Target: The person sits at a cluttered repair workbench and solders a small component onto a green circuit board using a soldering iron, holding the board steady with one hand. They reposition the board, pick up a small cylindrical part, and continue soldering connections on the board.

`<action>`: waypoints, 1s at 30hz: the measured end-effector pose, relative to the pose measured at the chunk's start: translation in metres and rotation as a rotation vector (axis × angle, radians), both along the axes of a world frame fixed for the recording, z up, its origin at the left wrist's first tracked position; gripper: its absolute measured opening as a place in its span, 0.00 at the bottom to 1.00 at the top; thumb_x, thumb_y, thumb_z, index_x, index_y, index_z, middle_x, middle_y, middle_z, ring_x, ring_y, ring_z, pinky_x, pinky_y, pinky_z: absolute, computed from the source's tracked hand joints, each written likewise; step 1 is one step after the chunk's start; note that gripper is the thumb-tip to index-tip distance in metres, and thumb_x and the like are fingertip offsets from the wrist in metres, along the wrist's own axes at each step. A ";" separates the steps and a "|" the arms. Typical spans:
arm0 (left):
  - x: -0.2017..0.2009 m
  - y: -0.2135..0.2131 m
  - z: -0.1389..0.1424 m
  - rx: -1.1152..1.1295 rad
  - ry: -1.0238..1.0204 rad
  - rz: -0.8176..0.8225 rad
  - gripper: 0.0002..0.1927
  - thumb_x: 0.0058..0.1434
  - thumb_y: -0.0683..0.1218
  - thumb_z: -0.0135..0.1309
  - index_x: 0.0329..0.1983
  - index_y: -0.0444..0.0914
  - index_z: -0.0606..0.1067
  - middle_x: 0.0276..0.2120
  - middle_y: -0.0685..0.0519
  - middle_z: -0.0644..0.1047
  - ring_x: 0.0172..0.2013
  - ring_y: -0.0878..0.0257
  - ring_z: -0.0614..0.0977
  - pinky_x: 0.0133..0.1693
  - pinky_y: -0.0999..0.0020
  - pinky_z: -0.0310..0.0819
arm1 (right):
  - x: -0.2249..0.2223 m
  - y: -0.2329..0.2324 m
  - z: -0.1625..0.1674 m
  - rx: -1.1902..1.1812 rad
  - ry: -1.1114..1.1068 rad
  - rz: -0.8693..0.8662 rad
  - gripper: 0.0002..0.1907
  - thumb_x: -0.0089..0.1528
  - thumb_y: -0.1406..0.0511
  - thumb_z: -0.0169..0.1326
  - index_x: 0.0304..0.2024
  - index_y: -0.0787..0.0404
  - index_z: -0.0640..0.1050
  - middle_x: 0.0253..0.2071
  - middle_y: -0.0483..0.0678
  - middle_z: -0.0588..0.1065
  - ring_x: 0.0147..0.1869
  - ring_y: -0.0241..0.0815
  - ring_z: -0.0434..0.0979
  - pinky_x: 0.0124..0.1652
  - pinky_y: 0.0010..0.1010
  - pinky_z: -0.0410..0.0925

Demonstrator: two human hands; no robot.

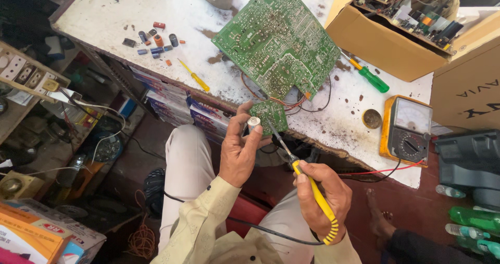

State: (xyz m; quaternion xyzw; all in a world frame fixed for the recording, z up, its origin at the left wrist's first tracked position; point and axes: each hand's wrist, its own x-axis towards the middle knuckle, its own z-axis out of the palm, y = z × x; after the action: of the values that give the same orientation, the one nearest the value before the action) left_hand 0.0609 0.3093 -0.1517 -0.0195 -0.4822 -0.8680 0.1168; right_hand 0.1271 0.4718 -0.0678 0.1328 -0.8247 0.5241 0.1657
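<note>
R hand point(322, 193) grips yellow soldering iron point(311, 183), tip on small green board point(269, 115) at worktop point(130, 14) front edge. L hand point(238, 149) pinches white spool point(253, 122) beside it. Behind: large circuit board point(278, 37), wired to small one; multimeter point(406, 130) at R corner.

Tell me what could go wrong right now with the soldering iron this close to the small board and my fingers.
1. The soldering iron tip touches the small green board beside the left hand thumb and the white spool it pinches; a slip could burn skin.
2. Red wires tie the small board to the large circuit board; tugging might strain them.
3. The iron's black cord crosses the lap and could snag.
</note>
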 end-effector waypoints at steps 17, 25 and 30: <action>0.000 -0.003 0.006 -0.026 -0.001 0.002 0.15 0.71 0.39 0.49 0.59 0.36 0.64 0.74 0.49 0.58 0.57 0.61 0.79 0.50 0.64 0.85 | -0.005 -0.008 0.002 0.037 0.008 0.010 0.11 0.64 0.74 0.54 0.48 0.68 0.79 0.37 0.50 0.79 0.36 0.33 0.79 0.37 0.22 0.73; 0.000 -0.004 0.006 -0.007 -0.004 -0.002 0.15 0.71 0.39 0.49 0.59 0.36 0.64 0.73 0.50 0.59 0.56 0.61 0.79 0.49 0.65 0.85 | -0.008 -0.011 0.006 0.074 -0.007 -0.004 0.10 0.63 0.73 0.55 0.47 0.67 0.79 0.36 0.49 0.79 0.35 0.33 0.78 0.37 0.22 0.72; 0.000 -0.003 0.005 -0.012 -0.016 -0.001 0.15 0.71 0.39 0.49 0.59 0.36 0.64 0.73 0.50 0.59 0.55 0.62 0.79 0.49 0.65 0.85 | -0.009 -0.013 0.011 0.089 -0.006 -0.016 0.10 0.62 0.73 0.55 0.47 0.67 0.79 0.36 0.49 0.79 0.34 0.33 0.77 0.36 0.22 0.71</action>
State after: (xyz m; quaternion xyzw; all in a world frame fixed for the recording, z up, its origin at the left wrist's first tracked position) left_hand 0.0605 0.3065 -0.1463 -0.0135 -0.4884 -0.8653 0.1125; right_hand 0.1184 0.4583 -0.0566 0.1318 -0.8488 0.4859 0.1613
